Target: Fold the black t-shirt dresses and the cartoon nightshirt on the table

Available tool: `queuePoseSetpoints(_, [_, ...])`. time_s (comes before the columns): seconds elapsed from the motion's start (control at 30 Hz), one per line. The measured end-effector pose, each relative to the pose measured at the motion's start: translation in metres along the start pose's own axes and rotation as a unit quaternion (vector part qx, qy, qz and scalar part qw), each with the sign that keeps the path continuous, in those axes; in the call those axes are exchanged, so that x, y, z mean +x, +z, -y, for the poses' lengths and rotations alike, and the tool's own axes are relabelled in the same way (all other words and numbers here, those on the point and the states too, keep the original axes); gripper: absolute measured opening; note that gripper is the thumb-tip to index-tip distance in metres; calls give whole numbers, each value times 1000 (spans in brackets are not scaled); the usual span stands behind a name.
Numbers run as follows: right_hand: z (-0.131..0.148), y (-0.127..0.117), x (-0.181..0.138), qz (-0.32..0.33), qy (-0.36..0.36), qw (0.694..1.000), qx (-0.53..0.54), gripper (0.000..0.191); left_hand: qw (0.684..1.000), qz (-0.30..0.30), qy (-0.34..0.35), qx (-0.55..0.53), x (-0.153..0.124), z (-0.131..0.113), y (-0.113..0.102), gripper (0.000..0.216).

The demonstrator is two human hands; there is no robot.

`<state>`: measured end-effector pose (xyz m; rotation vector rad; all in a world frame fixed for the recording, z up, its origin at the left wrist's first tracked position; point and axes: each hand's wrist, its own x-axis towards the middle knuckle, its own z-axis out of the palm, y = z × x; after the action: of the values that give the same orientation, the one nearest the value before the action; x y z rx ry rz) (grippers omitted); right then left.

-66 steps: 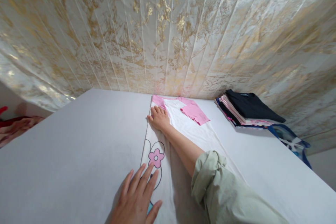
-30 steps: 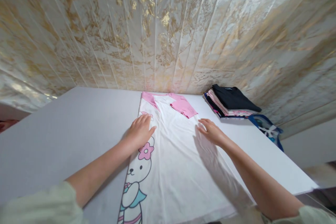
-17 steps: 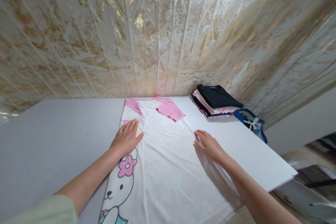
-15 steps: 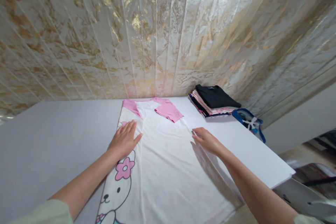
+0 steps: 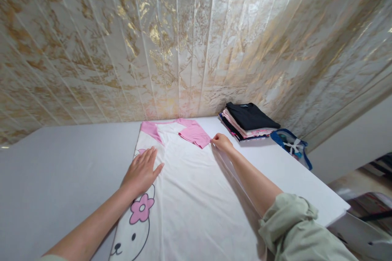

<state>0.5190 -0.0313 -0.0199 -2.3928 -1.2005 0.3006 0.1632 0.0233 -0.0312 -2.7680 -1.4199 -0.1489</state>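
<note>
A white garment (image 5: 190, 195) with pink sleeves and a printed bear with a pink flower lies flat on the white table (image 5: 61, 163). My left hand (image 5: 141, 171) rests flat on its left edge, fingers stretched out, just above the flower. My right hand (image 5: 222, 142) reaches to the far right edge of the cloth, beside the folded pink sleeve (image 5: 194, 134). Its fingers are curled at the cloth's edge. Whether they pinch the fabric I cannot make out.
A stack of folded clothes (image 5: 248, 120) with a black piece on top sits at the far right by the gold-and-white wall (image 5: 183, 40). A blue bag (image 5: 290, 146) lies beside the stack. The table's right edge (image 5: 337, 212) drops off to the floor.
My right hand has slid forward along the garment's right edge up to the pink sleeve. The left hand has stayed flat on the left edge. The view has shifted to the right.
</note>
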Motion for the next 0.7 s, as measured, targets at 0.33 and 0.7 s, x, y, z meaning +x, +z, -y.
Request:
queuePoseSetpoints(0.33, [8, 3, 8, 4, 11, 1000, -9, 20, 999, -23, 4, -22, -1, 2, 6, 71])
queuePoseSetpoints(0.7, [16, 4, 3, 2, 14, 999, 33, 17, 998, -35, 3, -49, -2, 2, 7, 69])
